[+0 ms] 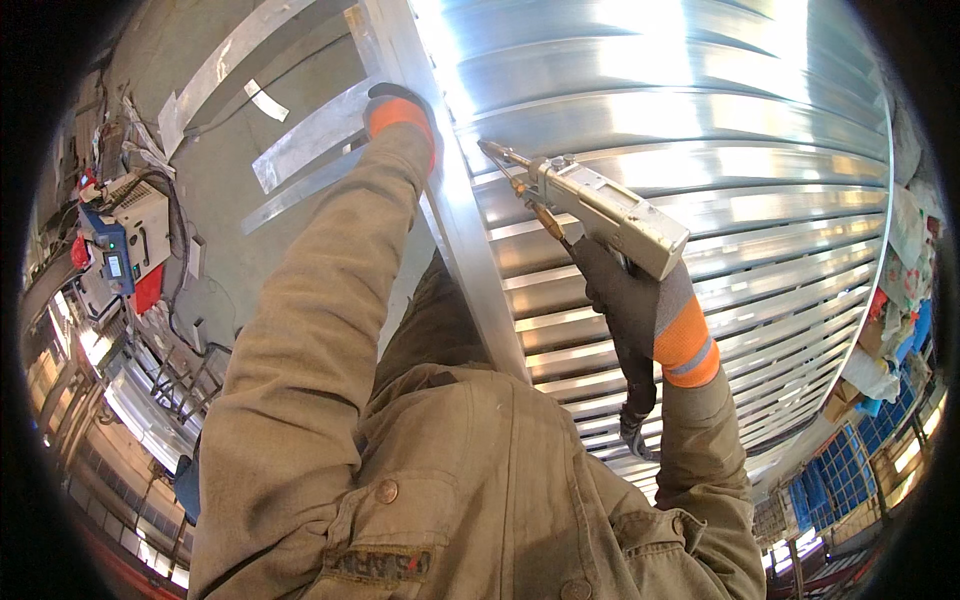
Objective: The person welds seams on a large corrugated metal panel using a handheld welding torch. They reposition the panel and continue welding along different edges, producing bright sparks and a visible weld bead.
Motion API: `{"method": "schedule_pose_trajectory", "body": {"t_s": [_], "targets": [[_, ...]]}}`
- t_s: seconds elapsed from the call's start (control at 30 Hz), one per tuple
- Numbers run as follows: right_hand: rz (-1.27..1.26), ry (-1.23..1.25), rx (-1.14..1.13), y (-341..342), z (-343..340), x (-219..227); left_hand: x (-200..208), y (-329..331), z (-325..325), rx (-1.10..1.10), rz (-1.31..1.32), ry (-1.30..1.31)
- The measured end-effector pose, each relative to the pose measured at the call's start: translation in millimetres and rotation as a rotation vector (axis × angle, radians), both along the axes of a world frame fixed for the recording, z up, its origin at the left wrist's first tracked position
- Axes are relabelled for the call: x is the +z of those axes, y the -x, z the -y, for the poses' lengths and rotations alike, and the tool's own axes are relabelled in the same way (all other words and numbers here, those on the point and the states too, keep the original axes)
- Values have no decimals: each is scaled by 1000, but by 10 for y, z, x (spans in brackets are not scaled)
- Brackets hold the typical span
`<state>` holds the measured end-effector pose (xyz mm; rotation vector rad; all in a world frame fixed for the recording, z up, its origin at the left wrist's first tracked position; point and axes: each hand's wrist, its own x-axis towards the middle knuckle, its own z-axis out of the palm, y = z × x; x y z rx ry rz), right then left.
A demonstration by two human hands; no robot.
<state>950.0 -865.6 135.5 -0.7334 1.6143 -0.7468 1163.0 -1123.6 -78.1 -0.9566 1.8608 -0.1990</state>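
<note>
Grey, likely hefty, our torch suits our right hand curled firmly beneath; whether our left hand grips, we can't tell.

A lettered patch marks my brown jacket; the lit display on a blue unit seems too small to read.
</note>
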Motion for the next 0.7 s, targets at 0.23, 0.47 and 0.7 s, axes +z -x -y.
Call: {"method": "schedule_pose_trajectory", "body": {"t_s": [0.23, 0.47, 0.7], "targets": [[70, -27, -42, -24, -89, -122, -5, -12, -7, -8, 10, 40], [63, 20, 8, -11, -59, -161, -181, -104, 29, -18, -44, 66], [57, -13, 89, -15, -94, -186, -295, -172, 32, -19, -24, 94]]}}
